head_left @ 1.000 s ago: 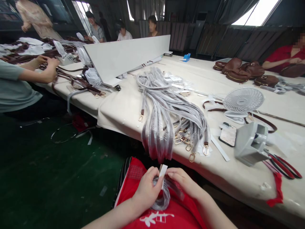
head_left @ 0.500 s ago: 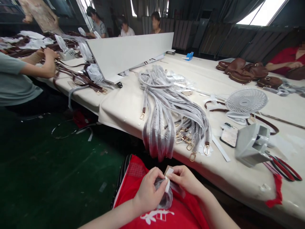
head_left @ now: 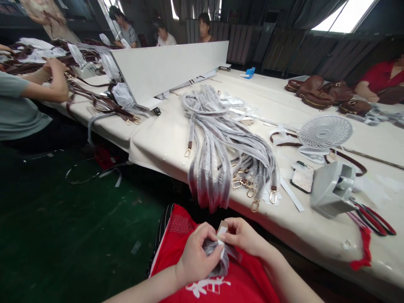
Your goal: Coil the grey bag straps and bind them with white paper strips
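Over a red apron (head_left: 176,231) in my lap, my left hand (head_left: 198,254) is closed on a coiled strap (head_left: 221,268) wrapped in clear greyish film. Thumb and fingers of my right hand (head_left: 244,236) pinch a white paper strip (head_left: 222,231) that lies against the coil. A small brown piece (head_left: 224,224) shows behind the strip; its kind I cannot tell. My fingers hide much of the coil. Ahead of my hands, a pile of film-wrapped straps (head_left: 210,160) droops over the table edge, with gold clasps (head_left: 255,205) at the ends.
On the table (head_left: 164,143) to the right are a phone (head_left: 302,179), a tape dispenser (head_left: 333,189), red-handled scissors (head_left: 375,219) and a small fan (head_left: 325,132). Brown bags (head_left: 325,92) lie farther back. A white panel (head_left: 176,69) stands across the table. Several co-workers sit or stand around.
My right fingers have shifted slightly on the white strip, and more of the brown piece shows. The coil stays in my left hand. The co-worker's arms at the left have moved a little.
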Demonstrator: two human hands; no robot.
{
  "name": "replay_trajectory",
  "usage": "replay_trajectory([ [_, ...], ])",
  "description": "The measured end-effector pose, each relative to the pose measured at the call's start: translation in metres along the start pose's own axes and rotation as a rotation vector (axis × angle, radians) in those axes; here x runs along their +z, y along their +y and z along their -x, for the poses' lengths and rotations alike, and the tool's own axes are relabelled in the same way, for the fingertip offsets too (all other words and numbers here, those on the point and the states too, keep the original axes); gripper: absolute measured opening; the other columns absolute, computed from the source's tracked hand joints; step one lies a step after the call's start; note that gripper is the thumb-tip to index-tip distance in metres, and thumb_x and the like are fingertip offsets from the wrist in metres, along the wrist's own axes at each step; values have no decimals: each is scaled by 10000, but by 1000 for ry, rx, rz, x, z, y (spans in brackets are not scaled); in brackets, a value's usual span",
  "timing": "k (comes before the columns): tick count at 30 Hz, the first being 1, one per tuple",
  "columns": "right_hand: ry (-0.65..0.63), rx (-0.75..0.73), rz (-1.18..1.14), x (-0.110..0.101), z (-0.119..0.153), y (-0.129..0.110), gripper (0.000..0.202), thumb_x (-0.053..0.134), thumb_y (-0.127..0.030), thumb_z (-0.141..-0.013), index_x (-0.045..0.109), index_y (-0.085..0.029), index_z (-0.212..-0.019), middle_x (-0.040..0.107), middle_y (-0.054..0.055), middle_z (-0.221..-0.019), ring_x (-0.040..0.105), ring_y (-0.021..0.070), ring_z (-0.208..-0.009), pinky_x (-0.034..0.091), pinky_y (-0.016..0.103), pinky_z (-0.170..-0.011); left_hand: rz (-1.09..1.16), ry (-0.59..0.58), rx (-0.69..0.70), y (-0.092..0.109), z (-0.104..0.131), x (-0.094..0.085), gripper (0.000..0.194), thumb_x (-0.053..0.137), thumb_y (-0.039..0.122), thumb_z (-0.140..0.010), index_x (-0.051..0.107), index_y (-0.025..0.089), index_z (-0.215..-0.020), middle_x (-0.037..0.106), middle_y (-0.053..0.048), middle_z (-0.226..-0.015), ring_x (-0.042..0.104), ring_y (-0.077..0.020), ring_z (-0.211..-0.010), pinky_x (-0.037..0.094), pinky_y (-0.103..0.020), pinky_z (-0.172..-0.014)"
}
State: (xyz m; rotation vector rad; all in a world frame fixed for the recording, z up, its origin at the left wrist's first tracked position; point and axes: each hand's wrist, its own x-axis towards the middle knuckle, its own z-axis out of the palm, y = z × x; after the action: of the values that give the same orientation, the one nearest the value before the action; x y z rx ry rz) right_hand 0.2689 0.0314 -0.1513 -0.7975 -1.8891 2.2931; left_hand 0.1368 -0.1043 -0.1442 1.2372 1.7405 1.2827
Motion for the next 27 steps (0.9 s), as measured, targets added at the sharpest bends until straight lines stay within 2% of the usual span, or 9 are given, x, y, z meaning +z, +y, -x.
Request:
replay_trajectory([
  [4, 3, -34, 35, -1, 0, -8, 334, 830, -428, -696, 677, -131, -710, 542, -22, -663, 441, 122, -659, 356, 233, -604, 13, -17, -55, 4, -3, -2, 125, 609, 217, -788, 492, 204, -746, 574, -27, -813, 577, -174, -768, 464, -306, -712],
  [11, -131, -13, 39, -9, 0, -17, 387, 737, -508, -778, 708, -123, -785, 585, -10, -692, 471, 121, -662, 396, 241, -633, 49, -30, -81, 9, -4, -5, 174, 611, 231, -789, 457, 208, -710, 554, -17, -801, 553, -159, -746, 451, -287, -688],
  [14, -126, 8, 35, -10, -3, -14, 416, 762, -533, -738, 686, -124, -754, 564, -21, -662, 454, 110, -625, 386, 230, -594, 48, -30, -57, 9, -2, -6, 182, 601, 248, -818, 464, 206, -706, 560, -23, -804, 554, -160, -760, 451, -289, -700],
  [19, -111, 30, 48, -5, -5, -16, 411, 837, -492, -655, 638, -149, -763, 519, -60, -598, 380, 73, -519, 300, 195, -480, 35, -23, -14, 9, 0, -6, 249, 551, 305, -884, 438, 209, -684, 565, -34, -782, 551, -163, -753, 449, -295, -702],
  [23, -108, 27, 86, -1, -3, -23, 369, 849, -422, -659, 608, -152, -725, 514, -62, -580, 378, 72, -518, 291, 189, -476, -23, -17, -72, 11, 1, -9, 175, 562, 292, -840, 441, 211, -743, 581, -48, -822, 564, -181, -777, 463, -317, -730],
  [25, -87, 16, 139, 1, -1, -26, 349, 848, -387, -667, 592, -152, -703, 515, -59, -599, 385, 77, -548, 303, 189, -496, -23, -96, -155, 14, -1, -13, 109, 556, 287, -817, 497, 196, -828, 605, -54, -855, 577, -192, -793, 470, -322, -738],
  [27, -68, 15, 182, 2, 0, -28, 340, 839, -375, -681, 580, -154, -696, 499, -64, -597, 378, 78, -554, 303, 191, -501, 49, -263, -275, 17, -4, -17, 126, 521, 295, -810, 541, 182, -864, 625, -48, -808, 595, -193, -741, 476, -307, -678],
])
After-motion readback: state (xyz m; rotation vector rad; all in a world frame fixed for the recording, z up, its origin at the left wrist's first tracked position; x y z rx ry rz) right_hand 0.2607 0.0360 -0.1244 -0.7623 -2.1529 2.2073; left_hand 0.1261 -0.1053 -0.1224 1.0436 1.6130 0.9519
